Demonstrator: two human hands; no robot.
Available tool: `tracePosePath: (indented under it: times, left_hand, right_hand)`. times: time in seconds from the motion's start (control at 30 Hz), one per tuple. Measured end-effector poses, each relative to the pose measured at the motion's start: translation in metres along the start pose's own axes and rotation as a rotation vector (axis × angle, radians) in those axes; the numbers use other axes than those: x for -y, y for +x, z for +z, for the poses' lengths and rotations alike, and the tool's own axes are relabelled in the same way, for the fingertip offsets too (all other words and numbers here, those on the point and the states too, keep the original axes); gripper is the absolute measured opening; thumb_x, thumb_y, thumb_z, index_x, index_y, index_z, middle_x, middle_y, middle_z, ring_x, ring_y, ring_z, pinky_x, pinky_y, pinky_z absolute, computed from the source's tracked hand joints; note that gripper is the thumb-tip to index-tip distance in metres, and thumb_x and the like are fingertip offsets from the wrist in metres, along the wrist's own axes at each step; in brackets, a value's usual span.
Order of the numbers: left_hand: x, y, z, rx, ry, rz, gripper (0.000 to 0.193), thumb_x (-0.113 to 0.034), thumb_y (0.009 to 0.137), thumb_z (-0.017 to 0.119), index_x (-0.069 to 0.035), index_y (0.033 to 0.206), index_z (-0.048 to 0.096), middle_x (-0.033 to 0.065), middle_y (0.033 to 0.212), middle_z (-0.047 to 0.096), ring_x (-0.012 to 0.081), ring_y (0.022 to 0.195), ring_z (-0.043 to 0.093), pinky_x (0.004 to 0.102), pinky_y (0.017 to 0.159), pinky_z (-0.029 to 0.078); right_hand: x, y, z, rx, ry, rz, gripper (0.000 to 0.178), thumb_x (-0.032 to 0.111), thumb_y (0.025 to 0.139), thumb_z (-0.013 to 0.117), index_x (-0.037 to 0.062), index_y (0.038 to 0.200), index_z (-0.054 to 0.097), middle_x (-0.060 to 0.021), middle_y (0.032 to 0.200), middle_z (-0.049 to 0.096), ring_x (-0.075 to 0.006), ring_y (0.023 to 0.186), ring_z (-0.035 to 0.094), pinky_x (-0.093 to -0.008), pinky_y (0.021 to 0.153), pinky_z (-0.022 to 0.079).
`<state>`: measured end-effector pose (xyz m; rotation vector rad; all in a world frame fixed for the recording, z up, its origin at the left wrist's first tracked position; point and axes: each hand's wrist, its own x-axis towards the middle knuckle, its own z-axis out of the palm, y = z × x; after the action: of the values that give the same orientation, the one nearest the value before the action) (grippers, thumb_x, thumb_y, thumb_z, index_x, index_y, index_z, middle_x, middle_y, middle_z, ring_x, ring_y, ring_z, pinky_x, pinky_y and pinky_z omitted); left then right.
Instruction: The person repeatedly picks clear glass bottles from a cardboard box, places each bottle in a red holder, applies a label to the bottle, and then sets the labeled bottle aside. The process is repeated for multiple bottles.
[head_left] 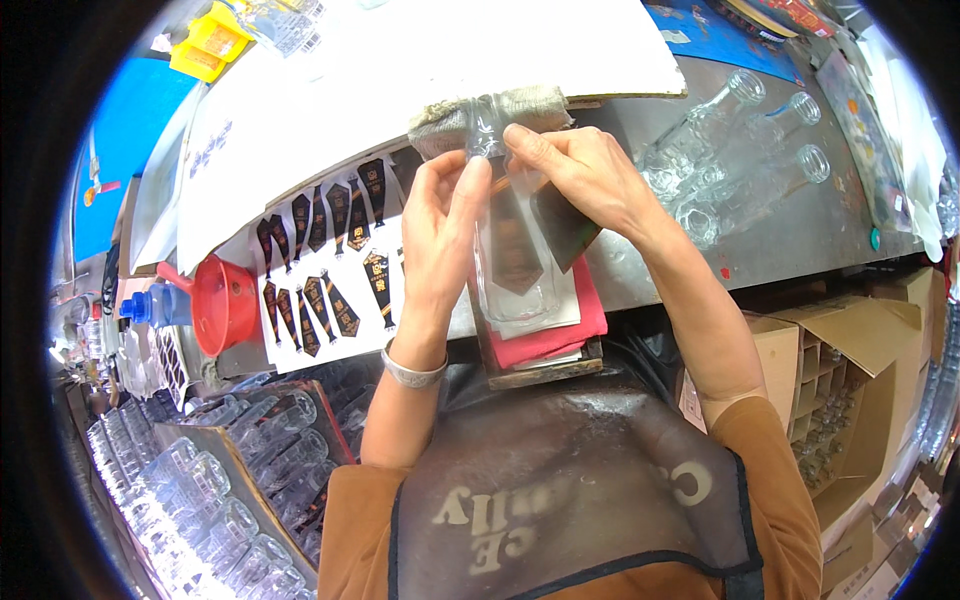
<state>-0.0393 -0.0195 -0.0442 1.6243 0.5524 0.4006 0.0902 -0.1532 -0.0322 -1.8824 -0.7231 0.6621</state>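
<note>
A clear glass bottle (510, 295) lies in front of me, its neck pointing away and resting on a bundle of grey cloth (440, 128). A dark tie-shaped decal (517, 255) shows on its body. My left hand (445, 215) is closed along the left side of the bottle, thumb near the shoulder. My right hand (580, 175) is bent over the other side, its thumb at the neck. Tucked under its curled fingers is a dark flat piece (565, 228), like a scraper; the fingertips are partly hidden. Folded pink cloth (575, 325) and white cloth lie beneath the bottle.
To the left, a white sheet (350, 345) carries several dark tie-shaped decals, beside a red dipper (228, 305). Several clear bottles (705, 130) lie at the right. Lower left are racks of glassware (200, 500); lower right stands an open divided carton (860, 340).
</note>
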Motion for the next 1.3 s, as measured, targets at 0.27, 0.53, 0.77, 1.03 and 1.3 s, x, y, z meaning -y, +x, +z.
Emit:
tracePosePath:
  times: [0.27,0.53,0.77,1.03,1.3]
  left_hand:
    - [0.003,0.005,0.009,0.014,-0.161,-0.02,0.046,-0.03,0.099,0.065,0.008,0.123,0.053,0.0095,0.105,0.065,0.0093,0.093,0.06,0.0214,0.078,0.049]
    - [0.01,0.01,-0.003,0.112,-0.291,-0.138,0.049,-0.035,0.1,0.063,0.007,0.123,0.053,0.0033,0.097,0.061,0.0051,0.081,0.056,0.0183,0.069,0.046]
    - [0.008,0.009,0.003,0.095,-0.257,-0.095,0.053,-0.042,0.099,0.063,0.005,0.122,0.054,0.0025,0.096,0.058,0.0052,0.082,0.054,0.0207,0.07,0.046]
    - [-0.007,0.02,0.0,0.064,-0.217,-0.241,0.06,-0.047,0.091,0.071,0.008,0.112,0.058,0.0038,0.088,0.058,0.0072,0.075,0.054,0.0206,0.065,0.045]
    - [0.008,0.027,0.004,0.042,-0.091,-0.169,0.044,-0.044,0.095,0.065,-0.001,0.106,0.061,0.005,0.091,0.068,0.0111,0.084,0.07,0.0208,0.064,0.048]
  right_hand:
    - [0.006,0.001,0.0,0.046,-0.053,-0.01,0.065,0.061,0.093,0.056,-0.0004,0.088,0.076,-0.0089,0.07,0.067,-0.0121,0.07,0.058,-0.0299,0.067,0.048]
    - [0.017,0.008,-0.005,0.072,-0.085,0.002,0.068,0.065,0.091,0.053,0.002,0.083,0.077,-0.014,0.074,0.071,-0.0236,0.075,0.067,-0.0356,0.074,0.052]
    - [0.012,0.016,-0.002,0.058,-0.196,-0.025,0.07,0.066,0.09,0.056,-0.0004,0.075,0.072,-0.0093,0.066,0.063,-0.0161,0.066,0.058,-0.0312,0.067,0.048]
    - [-0.012,-0.002,-0.014,-0.024,0.065,0.031,0.068,0.065,0.095,0.052,0.0014,0.088,0.075,-0.0052,0.074,0.063,-0.0132,0.076,0.058,-0.0268,0.074,0.045]
    - [-0.034,-0.027,-0.017,-0.066,0.466,0.044,0.055,0.053,0.099,0.057,0.0001,0.104,0.071,-0.0048,0.086,0.066,-0.0081,0.076,0.062,-0.0207,0.069,0.052]
